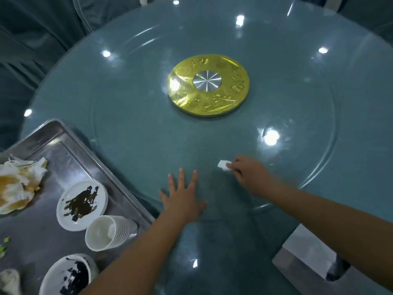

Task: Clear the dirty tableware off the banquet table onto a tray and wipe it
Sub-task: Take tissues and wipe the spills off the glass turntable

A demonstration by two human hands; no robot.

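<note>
The white wipe (pixel 222 165) sits on the glass surface (pixel 127 128), pinched by the right hand (pixel 248 177) with arm extended, while the left hand (pixel 182 199) rests flat nearby, fingers spread, beside the loaded tray (pixel 57 128).

- Metal tray (pixel 70 143): cut off at left and bottom edges.
- White wad (pixel 222 164): mostly hidden under fingers of right hand (pixel 252 179); material unclear.
- Stained bowl (pixel 61 277): bottom cut off.

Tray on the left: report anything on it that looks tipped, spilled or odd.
The stack of cups lies tipped on its side on the tray, between the smeared plate and the smeared bowl.
</note>
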